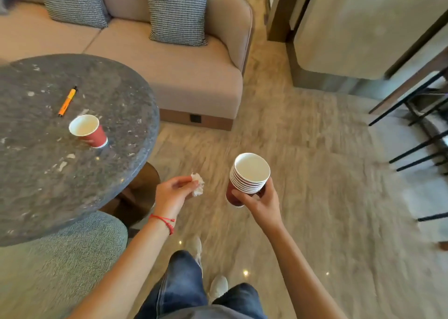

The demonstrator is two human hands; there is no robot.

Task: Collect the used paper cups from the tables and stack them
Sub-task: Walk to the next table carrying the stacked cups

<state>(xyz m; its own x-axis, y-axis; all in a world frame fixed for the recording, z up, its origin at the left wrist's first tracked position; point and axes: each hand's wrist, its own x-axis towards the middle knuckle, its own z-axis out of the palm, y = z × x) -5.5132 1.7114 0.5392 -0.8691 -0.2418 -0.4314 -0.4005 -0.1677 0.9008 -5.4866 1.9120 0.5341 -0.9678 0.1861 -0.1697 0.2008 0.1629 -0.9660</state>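
My right hand (260,203) grips a stack of several red paper cups (248,175) with white insides, held upright over the floor. My left hand (173,192) pinches a crumpled white tissue (198,185), just off the right edge of the round dark stone table (48,173). One red paper cup (88,130) stands on that table, tilted toward me in this wide view, well to the left of both hands.
An orange pen (68,101) lies on the table behind the cup. A beige sofa (181,76) with two checked cushions stands behind the table. A grey-green seat (60,265) is at lower left, black metal legs (421,129) at right. My legs stand on the marbled floor.
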